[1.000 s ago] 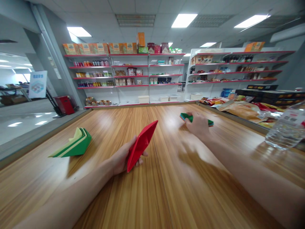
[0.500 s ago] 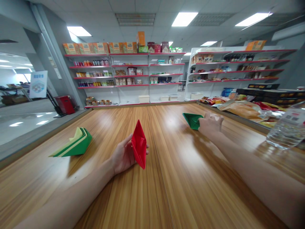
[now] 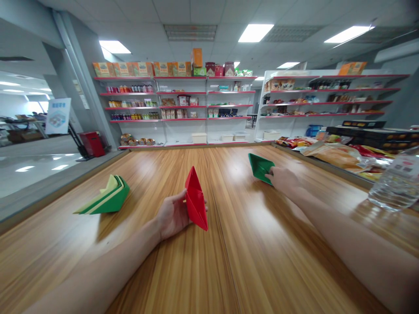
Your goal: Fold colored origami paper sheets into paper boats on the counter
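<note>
Near the middle of the table, my left hand is closed round a red paper boat, with its long points up and down and its folded opening facing me. Farther off to the right, my right hand pinches the near right edge of a green paper boat. That boat is tilted so its hollow inside shows. On the left lies a nested stack of green and pale yellow paper boats, apart from both hands.
The wooden table has a raised edge. At the right stand a clear plastic bottle, packaged food bags and dark boxes. Stocked shelves line the back, with a sign at far left.
My right hand's fingers have closed in on the green boat's edge, and the boat has tipped to show more of its inside. The red boat leans slightly more in my left hand.
</note>
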Motion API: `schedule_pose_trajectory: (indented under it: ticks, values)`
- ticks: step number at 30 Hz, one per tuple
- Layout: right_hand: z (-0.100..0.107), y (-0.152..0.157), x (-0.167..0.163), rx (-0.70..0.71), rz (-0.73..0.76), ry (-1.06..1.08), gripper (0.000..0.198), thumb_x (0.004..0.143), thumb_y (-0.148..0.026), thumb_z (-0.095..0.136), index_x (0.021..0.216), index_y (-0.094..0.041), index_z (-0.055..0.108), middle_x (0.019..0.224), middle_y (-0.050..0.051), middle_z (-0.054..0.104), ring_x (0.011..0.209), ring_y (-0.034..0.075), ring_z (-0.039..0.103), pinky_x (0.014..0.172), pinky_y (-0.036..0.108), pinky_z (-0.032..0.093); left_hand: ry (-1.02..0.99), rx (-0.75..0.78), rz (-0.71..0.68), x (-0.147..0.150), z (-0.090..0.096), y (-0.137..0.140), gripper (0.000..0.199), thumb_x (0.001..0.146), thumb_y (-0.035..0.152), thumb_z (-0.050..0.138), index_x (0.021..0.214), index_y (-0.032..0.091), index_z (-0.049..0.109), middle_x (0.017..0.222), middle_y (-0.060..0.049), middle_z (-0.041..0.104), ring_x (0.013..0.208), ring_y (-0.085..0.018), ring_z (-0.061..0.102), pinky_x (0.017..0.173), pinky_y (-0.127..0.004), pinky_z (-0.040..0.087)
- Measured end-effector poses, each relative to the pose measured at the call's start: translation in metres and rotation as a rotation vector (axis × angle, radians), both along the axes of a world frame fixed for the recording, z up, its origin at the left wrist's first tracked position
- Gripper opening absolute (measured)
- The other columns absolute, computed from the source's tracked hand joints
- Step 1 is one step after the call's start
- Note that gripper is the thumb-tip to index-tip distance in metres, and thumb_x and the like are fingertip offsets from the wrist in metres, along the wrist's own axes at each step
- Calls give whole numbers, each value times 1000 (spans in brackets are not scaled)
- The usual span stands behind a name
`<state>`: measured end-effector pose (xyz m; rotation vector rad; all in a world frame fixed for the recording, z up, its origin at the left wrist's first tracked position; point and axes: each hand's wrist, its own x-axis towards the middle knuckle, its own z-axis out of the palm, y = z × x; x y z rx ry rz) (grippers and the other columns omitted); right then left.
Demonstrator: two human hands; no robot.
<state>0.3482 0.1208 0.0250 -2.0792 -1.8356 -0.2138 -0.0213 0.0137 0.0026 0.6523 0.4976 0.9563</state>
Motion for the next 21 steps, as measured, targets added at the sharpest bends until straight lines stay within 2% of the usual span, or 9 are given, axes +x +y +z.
schedule_pose_trajectory:
  ticks: [3, 5, 7, 8, 9, 11, 14, 16, 21]
  values:
    - [3, -5, -30, -20, 130, 159, 33, 87, -41, 51, 84, -13, 68, 81, 12, 68, 78, 22, 63, 67, 30, 44, -16, -5, 13, 0, -4, 2, 33, 91, 32, 48, 105, 5, 60, 104, -20, 66, 96, -31, 66, 85, -41, 51]
    - [0, -15, -56, -50, 300, 334, 42, 90, -50, 42, 89, -16, 67, 79, 6, 68, 71, 16, 62, 63, 25, 46, -21, 5, 37, -1, -6, 3, 30, 91, 30, 48, 105, 6, 61, 104, -19, 67, 96, -29, 66, 85, -41, 51]
    - [-6, -31, -83, -149, 631, 941, 47, 81, -58, 54, 90, -13, 65, 78, 7, 66, 66, 15, 60, 62, 27, 48, -18, 25, 73, -1, -7, 3, 26, 91, 27, 49, 107, 9, 60, 104, -17, 67, 95, -27, 66, 83, -39, 53]
    - [-10, -39, -95, -263, 751, 1136, 47, 74, -58, 63, 89, -13, 65, 76, 5, 65, 64, 15, 59, 61, 28, 49, -17, 41, 87, -2, -7, 3, 25, 91, 26, 50, 108, 10, 60, 104, -16, 68, 95, -26, 66, 82, -39, 53]
    - [-13, -48, -106, -361, 822, 1266, 48, 68, -57, 70, 87, -14, 64, 74, 4, 64, 62, 14, 58, 60, 28, 50, -17, 60, 90, -2, -7, 3, 24, 91, 24, 49, 110, 12, 60, 104, -15, 68, 94, -25, 67, 80, -39, 54]
    - [-17, -64, -123, -496, 898, 1371, 46, 62, -51, 78, 86, -14, 66, 75, 4, 65, 66, 15, 60, 64, 28, 51, -24, 107, 74, -3, -7, 1, 23, 91, 21, 50, 110, 13, 60, 103, -13, 68, 90, -23, 68, 76, -37, 56]
    - [-20, -78, -136, -581, 925, 1348, 46, 67, -50, 75, 98, -18, 66, 87, 5, 69, 81, 19, 64, 74, 31, 53, -28, 169, 24, -3, -7, -2, 20, 89, 15, 52, 106, 14, 61, 98, -9, 70, 79, -19, 69, 69, -32, 57]
    - [-21, -82, -138, -585, 897, 1329, 43, 73, -48, 70, 104, -19, 65, 93, 6, 69, 87, 21, 65, 78, 34, 53, -15, 187, -21, -4, -8, -3, 23, 87, 13, 54, 109, 14, 60, 99, -9, 69, 80, -19, 69, 71, -32, 57]
    - [-25, -84, -137, -530, 686, 1320, 29, 76, -27, 65, 104, -19, 64, 95, 8, 71, 87, 24, 66, 76, 39, 55, -40, 195, -106, -5, -11, -5, 26, 87, 18, 54, 111, 10, 60, 101, -12, 69, 88, -22, 68, 80, -34, 55]
